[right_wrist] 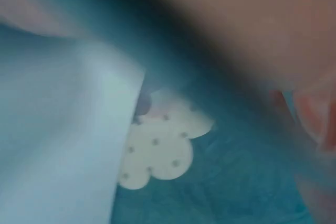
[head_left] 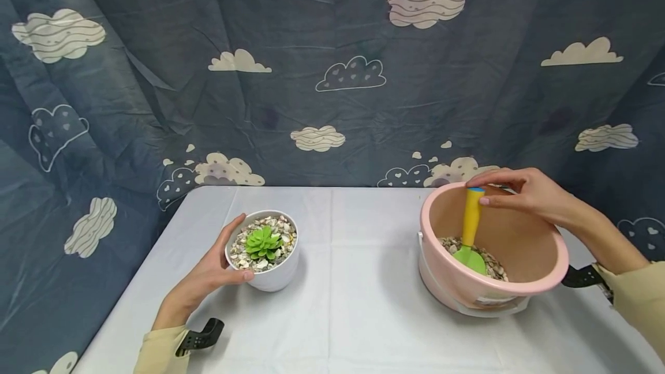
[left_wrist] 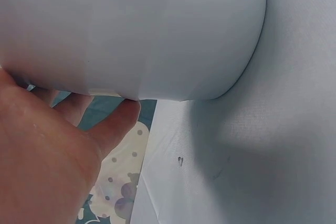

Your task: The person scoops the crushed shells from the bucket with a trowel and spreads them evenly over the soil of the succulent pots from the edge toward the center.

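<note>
On the left of the white table stands a white flower pot (head_left: 277, 277) holding a green succulent (head_left: 263, 242) amid pale pebbles. My left hand (head_left: 210, 270) spans the pot's left side, thumb near the front rim and fingers farther back. The left wrist view shows fingers against the smooth pot wall (left_wrist: 136, 35). Over a pink bucket (head_left: 441, 284) on the right, my right hand (head_left: 537, 192) pinches the top of a small shovel's yellow handle (head_left: 471, 218). Its green blade (head_left: 470, 258) rests among brown pebbles (head_left: 496, 269) inside. The right wrist view is mostly blurred.
A white cloth covers the table (head_left: 363, 305), with its far edge against a dark blue cloud-print curtain (head_left: 312, 103). The bucket's pale handle (head_left: 488, 307) hangs down at its front. A stretch of table separates pot and bucket.
</note>
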### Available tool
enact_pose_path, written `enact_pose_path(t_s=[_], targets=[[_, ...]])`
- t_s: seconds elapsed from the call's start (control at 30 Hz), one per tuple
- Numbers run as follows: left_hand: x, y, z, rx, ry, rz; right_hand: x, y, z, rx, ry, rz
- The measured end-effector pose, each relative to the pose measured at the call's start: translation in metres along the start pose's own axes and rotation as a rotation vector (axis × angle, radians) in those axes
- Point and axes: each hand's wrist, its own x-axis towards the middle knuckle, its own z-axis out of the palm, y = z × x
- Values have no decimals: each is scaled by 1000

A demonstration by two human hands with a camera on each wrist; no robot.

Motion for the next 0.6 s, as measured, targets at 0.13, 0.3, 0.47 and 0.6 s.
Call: enact_pose_path(t_s=[0.13,0.3,0.47,0.6], targets=[[0,2,-1,1,-3,-2,-3,13,-1,60,-23,26],[0,1,-1,-9,-9,-3,-3,17,0,27,-50,17],[1,0,-1,-25,-14,-6,-4,16,-2,37,-93,15],[2,-1,-1,-31,-25,0,-8,15,-7,116,-104,44]])
